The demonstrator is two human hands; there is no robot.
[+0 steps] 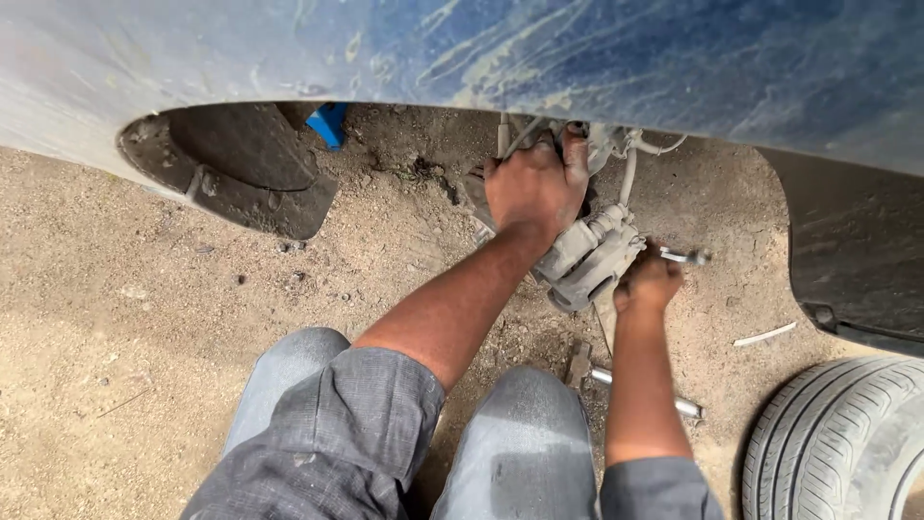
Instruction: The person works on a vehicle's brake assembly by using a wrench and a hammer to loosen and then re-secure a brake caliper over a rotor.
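Your left hand [534, 188] grips the brake caliper [587, 260]; your right hand [647, 284] clamps a wrench [685, 256]. The wheel [837, 433] is already off and the caliper is still mounted.

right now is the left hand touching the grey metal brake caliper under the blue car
Touching. The head view shows the left hand pressed flat on the top of the grey metal brake caliper, fingers curled over its upper edge, with no gap between them.

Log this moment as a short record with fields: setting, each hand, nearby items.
Setting: dirt ground under a dusty blue car body, wheel arch open
Left hand: pressed on the hub area above the grey brake caliper
Right hand: closed on a metal wrench beside the caliper
Nearby: metal bar on the ground, tyre at lower right, blue object beneath the car
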